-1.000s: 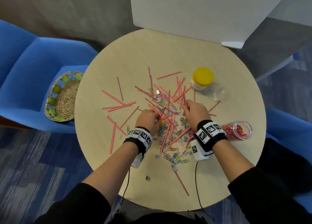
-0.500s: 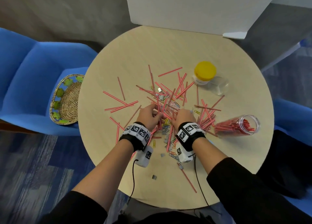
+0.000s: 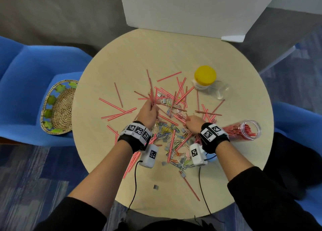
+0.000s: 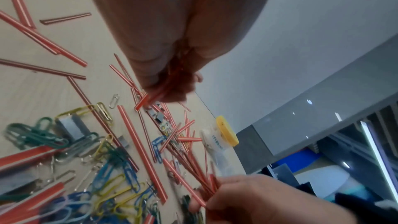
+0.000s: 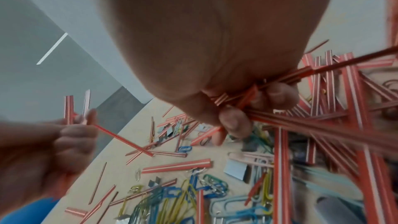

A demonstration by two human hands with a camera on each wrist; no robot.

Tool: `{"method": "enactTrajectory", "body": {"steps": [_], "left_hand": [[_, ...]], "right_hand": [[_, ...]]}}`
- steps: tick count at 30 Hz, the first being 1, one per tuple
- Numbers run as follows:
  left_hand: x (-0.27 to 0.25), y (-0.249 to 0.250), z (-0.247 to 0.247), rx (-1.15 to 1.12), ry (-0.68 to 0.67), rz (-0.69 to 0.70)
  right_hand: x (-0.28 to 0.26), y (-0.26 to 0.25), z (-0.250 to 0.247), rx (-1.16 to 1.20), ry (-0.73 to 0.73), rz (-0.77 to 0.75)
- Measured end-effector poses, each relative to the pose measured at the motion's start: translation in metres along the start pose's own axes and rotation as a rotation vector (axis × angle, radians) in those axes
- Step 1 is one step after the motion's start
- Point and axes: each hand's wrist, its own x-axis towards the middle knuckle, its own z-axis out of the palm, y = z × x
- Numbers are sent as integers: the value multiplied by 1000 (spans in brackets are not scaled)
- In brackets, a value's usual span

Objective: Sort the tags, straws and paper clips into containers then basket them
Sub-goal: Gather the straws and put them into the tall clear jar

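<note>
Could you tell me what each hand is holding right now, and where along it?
Both hands grip red-striped straws: the left hand a few near one end; the right hand a bundle, which spot unclear.

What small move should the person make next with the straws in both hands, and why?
Probably carry both bunches to the open jar lying on its side and slide them in: the right hand and left hand each grip straws, and that jar already holds straws.

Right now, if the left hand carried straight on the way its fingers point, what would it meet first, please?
Probably the loose red-striped straws and grey tags just beyond the left hand, which already grips straws; depth is uncertain.
</note>
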Motion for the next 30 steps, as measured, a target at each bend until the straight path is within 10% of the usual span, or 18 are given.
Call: {"method": "enactTrajectory", "body": {"steps": [9, 17, 30], "left_hand": [[-34, -54, -47, 997, -239, -193], [-63, -79, -18, 1011, -4, -113], [-58, -54, -21, 732, 81, -1]], "right_hand": [[-13, -9, 8, -119, -136, 0], [-28, -23, 12, -59, -106, -224], [-30, 16, 25, 297, 22, -109]]}}
